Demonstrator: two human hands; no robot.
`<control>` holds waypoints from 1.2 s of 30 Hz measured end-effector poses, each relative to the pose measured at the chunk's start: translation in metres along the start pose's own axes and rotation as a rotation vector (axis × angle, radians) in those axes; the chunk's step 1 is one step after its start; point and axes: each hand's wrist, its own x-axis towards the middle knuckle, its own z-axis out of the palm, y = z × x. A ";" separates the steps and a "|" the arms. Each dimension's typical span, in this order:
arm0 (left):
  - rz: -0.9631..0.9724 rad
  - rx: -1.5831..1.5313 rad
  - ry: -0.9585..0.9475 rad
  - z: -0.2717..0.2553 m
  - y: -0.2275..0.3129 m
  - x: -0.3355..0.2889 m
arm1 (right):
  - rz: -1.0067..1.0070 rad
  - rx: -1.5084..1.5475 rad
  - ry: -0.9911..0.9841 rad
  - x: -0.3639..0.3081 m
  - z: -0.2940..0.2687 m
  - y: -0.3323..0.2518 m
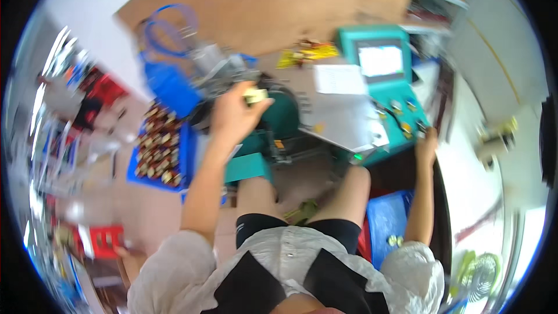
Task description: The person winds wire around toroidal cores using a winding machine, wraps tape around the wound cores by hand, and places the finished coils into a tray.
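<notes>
My left hand (pixel 231 117) is raised over the dark green machine (pixel 282 110), its fingers closed round a small pale yellow block-like part (pixel 254 96). Motion blur hides the part's exact kind. Beyond that hand stand the machine's grey metal fittings (pixel 215 61). Far to the right, my right hand (pixel 427 144) is at the outer edge of the green control panel (pixel 395 102). Its fingers are bent together at a small dark and silver thing (pixel 421 125), too blurred to name.
A blue tray (pixel 187 157) of several red-brown and yellow parts stands left of my left forearm. A screen (pixel 379 60), a sheet of paper (pixel 340 79) and yellow strips (pixel 314 52) lie beyond the machine. Beside my right thigh is a blue bin (pixel 386 221). Another person's hand (pixel 123 252) shows at lower left.
</notes>
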 end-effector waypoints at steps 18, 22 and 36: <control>0.123 -0.080 0.165 0.009 -0.035 -0.008 | 0.938 0.017 0.375 -0.124 -0.175 0.057; 0.167 -0.048 0.169 0.009 -0.028 -0.015 | 0.552 -0.690 0.343 -0.132 -0.178 0.084; 0.250 -0.079 0.364 -0.010 -0.015 -0.043 | 0.966 0.398 0.583 -0.166 -0.155 0.035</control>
